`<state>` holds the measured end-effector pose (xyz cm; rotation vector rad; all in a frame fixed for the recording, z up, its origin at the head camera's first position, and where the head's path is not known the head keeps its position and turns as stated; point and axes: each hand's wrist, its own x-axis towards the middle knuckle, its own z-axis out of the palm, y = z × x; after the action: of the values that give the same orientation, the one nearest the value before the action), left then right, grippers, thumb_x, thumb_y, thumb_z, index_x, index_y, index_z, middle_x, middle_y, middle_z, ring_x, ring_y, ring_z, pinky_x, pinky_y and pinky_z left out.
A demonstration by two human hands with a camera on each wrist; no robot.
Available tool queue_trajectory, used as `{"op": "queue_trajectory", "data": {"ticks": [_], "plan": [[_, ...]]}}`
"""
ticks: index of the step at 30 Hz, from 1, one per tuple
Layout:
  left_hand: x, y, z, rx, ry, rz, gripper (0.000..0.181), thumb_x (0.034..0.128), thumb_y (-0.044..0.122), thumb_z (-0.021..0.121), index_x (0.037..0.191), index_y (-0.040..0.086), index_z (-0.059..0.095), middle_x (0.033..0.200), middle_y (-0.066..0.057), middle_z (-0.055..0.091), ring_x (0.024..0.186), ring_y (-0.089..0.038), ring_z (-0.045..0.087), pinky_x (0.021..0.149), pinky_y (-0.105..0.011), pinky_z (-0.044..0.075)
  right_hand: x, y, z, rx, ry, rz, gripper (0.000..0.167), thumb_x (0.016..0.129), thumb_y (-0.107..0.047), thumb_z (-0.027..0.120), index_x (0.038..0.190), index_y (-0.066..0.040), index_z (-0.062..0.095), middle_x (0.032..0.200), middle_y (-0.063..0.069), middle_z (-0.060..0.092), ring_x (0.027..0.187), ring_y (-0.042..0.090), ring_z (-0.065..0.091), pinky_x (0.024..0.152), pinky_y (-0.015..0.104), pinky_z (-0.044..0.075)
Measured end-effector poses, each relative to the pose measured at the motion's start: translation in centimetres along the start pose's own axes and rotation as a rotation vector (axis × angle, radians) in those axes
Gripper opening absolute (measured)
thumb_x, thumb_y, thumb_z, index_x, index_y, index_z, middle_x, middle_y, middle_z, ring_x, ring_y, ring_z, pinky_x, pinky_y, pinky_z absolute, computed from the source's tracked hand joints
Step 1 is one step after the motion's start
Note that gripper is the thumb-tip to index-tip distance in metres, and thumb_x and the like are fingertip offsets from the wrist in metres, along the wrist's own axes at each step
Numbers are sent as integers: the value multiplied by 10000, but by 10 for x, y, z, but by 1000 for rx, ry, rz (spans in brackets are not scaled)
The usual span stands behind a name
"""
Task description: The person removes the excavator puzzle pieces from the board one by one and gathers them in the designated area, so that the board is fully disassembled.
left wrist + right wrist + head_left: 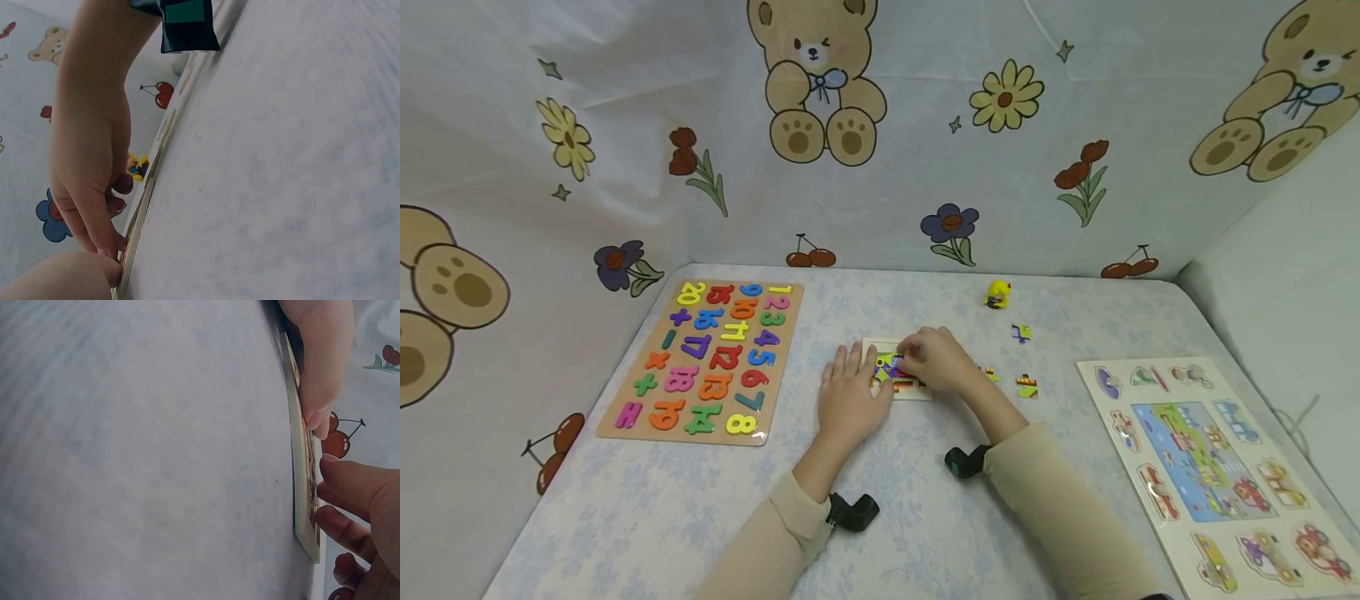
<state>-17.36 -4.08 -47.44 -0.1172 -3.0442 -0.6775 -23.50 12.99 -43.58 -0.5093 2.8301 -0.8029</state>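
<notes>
A small wooden tray puzzle (914,394) with a colourful picture lies on the table under both hands. My left hand (852,392) rests palm down at its left side with straight fingers, the thumb (317,417) touching the picture's surface. Over the puzzle's right part, my right hand (942,360) has its fingers bent and the tips down on the picture. Those fingertips (328,514) meet the surface in the right wrist view, but whether a piece is between them is hidden. Loose puzzle pieces (1027,386) lie to the right, one piece (1021,332) farther back.
A number board (700,367) with coloured digits lies at the left. On the right is a large picture board (1213,467). A small yellow toy figure (997,294) stands near the back edge, before a printed cloth (895,192).
</notes>
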Motion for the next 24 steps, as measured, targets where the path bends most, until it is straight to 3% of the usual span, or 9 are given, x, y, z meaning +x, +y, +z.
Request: {"op": "queue_trajectory", "data": {"ticks": [15, 24], "plan": [[-1, 1, 0, -3, 8, 7, 680, 984, 516, 437, 1565, 183, 320, 1653, -71, 234, 1553, -299, 123, 1259, -499, 103, 3, 0, 3, 10, 1, 6, 214, 899, -290, 735, 1049, -142, 695, 975, 17, 621, 939, 203, 480, 811, 333, 413], [0, 0, 0, -1, 15, 3, 680, 980, 513, 441, 1562, 180, 327, 1650, -69, 243, 1552, -298, 130, 1259, -500, 109, 4, 0, 4, 133, 6, -3, 168, 900, -227, 738, 1015, -163, 633, 924, -9, 647, 888, 180, 505, 771, 306, 432]]}}
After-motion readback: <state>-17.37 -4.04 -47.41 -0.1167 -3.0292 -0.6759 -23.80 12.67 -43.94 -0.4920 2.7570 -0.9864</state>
